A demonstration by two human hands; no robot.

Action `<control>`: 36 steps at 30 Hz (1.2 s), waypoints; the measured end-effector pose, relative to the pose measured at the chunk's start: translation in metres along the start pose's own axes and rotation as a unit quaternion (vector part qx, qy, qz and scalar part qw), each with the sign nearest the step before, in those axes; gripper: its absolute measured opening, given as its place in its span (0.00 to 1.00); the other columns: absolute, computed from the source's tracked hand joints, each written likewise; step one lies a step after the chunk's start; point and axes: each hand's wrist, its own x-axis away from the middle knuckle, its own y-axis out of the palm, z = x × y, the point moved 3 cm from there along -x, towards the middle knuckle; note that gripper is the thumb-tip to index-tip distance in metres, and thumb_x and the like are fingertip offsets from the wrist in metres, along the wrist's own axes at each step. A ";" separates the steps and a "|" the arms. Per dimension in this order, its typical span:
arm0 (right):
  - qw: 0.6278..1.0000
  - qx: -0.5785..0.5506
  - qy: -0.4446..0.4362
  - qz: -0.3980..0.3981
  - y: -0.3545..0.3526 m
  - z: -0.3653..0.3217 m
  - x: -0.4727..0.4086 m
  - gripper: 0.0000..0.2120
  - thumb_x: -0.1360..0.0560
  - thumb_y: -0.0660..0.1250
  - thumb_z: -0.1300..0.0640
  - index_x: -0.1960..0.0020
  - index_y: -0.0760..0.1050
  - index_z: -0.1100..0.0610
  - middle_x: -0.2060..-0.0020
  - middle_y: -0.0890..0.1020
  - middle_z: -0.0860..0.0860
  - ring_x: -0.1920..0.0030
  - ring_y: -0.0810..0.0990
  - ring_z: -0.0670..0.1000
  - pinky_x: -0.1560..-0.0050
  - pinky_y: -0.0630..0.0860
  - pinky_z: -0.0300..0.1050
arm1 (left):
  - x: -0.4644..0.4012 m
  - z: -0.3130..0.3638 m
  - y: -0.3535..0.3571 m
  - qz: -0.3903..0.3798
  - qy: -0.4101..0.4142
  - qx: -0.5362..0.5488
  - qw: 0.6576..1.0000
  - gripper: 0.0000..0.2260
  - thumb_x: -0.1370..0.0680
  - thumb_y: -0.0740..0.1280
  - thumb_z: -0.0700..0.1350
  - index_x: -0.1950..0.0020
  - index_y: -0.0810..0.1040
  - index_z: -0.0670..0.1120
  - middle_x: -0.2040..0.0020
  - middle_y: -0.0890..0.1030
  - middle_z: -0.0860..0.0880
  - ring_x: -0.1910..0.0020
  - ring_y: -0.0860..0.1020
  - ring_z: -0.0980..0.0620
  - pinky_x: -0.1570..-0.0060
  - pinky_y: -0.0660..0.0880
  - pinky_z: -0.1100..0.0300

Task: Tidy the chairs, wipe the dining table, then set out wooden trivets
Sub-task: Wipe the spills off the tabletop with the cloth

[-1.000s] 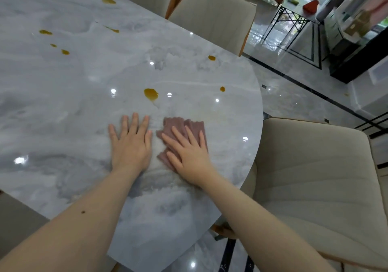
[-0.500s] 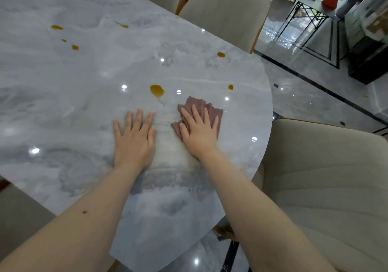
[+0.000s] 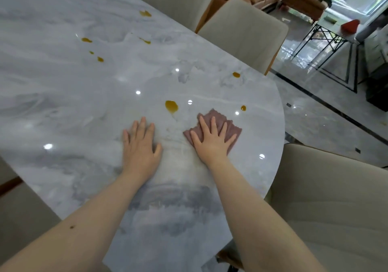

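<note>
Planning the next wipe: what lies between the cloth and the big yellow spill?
Head view: only bare marble table between the cloth under the right hand and the big yellow spill.

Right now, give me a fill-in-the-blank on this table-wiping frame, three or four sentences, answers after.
1. The right hand presses flat on a folded mauve ____ lying on the grey marble-patterned table.
2. The left hand rests open on the bare ____.
3. The largest amber spill lies just beyond the gap between the two ____.
4. The padded chairs beside the table are ____ in colour.

Missing words: cloth; table; hands; beige
</note>
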 end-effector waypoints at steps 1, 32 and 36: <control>1.000 0.004 -0.029 0.003 0.005 -0.012 0.002 0.29 0.22 0.49 0.34 0.24 0.46 0.35 0.22 0.46 0.46 0.23 0.37 0.59 0.32 0.30 0.69 | -0.009 -0.002 -0.001 0.008 -0.006 -0.017 1.000 0.27 0.22 0.61 0.48 0.24 0.60 0.45 0.22 0.52 0.45 0.23 0.48 0.46 0.26 0.38 0.47; 0.988 0.043 -0.151 0.014 -0.011 -0.049 -0.110 0.25 0.19 0.53 0.50 0.24 0.53 0.40 0.23 0.51 0.41 0.22 0.45 0.47 0.25 0.38 0.56 | -0.084 -0.039 -0.005 -0.014 -0.038 -0.129 0.991 0.28 0.23 0.48 0.51 0.23 0.57 0.48 0.23 0.58 0.46 0.24 0.54 0.39 0.27 0.43 0.38; 0.981 0.042 -0.188 0.019 0.008 -0.108 -0.103 0.27 0.21 0.54 0.46 0.24 0.52 0.38 0.22 0.52 0.43 0.22 0.45 0.51 0.26 0.38 0.62 | -0.085 -0.037 -0.007 -0.006 -0.041 -0.114 0.993 0.28 0.24 0.51 0.50 0.24 0.60 0.48 0.24 0.61 0.46 0.24 0.56 0.40 0.27 0.45 0.38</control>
